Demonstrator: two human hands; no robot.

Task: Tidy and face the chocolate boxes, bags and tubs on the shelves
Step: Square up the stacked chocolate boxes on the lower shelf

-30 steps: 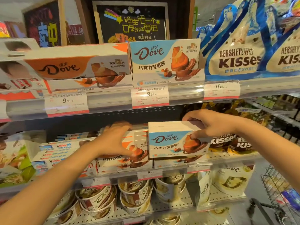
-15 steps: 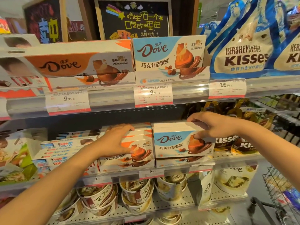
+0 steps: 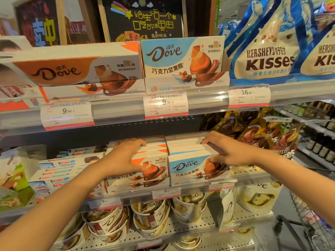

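On the middle shelf [image 3: 250, 175], two stacks of Dove boxes sit side by side at the front edge, touching. The left hand [image 3: 121, 158] lies over the orange Dove boxes [image 3: 154, 169], its fingers curled over the top of the stack and its thumb down on the printed front face, so this grip is grasping the stack from above and in front. The right hand [image 3: 227, 151] is on the blue Dove boxes [image 3: 188, 167]: its fingers press on the top of the stack near the right rear corner while the thumb rests against the front face by the chocolate picture, a grip clasping that stack's right end. Both stacks face forward with their labels readable.

Left of the orange stack lie flat Kinder Chocolate packs [image 3: 58, 171]. Right of the blue stack stand brown and gold Kisses bags [image 3: 262, 134]. The shelf above carries matching Dove display boxes [image 3: 181, 58] and large Hershey's Kisses bags [image 3: 266, 57], with price tags [image 3: 165, 104] on its rail. Below, Dove tubs [image 3: 107, 223] are stacked on the perforated lower shelf [image 3: 203, 225].
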